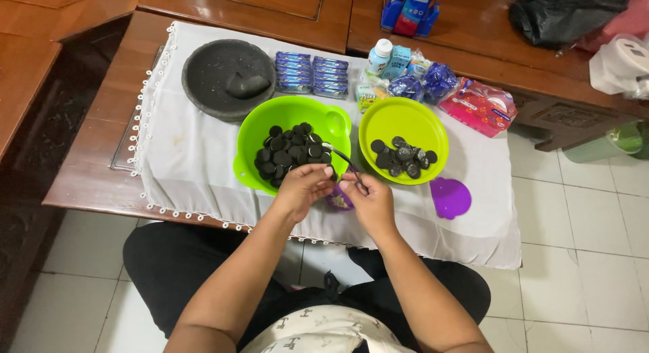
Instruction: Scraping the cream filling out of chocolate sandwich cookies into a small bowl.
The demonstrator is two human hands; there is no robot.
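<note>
Nearest me, black-trousered lap over white floor tiles. My left hand [304,187] has its grip curled shut around a dark cookie, mostly hidden by the fingers. My right hand [368,199] pinches a thin metal utensil [340,154], its tip reaching toward the left hand. Both hands hover over a small purple cup [338,202] on the white cloth [189,170] covering the desk [88,170]; a purple lid [450,197] lies to the right. Just beyond, a big green bowl [270,116] holds many dark cookie halves [291,154]; beside it a green plate [403,120] holds fewer. Farther back: stone mortar [209,72] with its pestle [246,85], blue cookie packs [312,74], a small white bottle [379,56], a pink packet [478,105].
</note>
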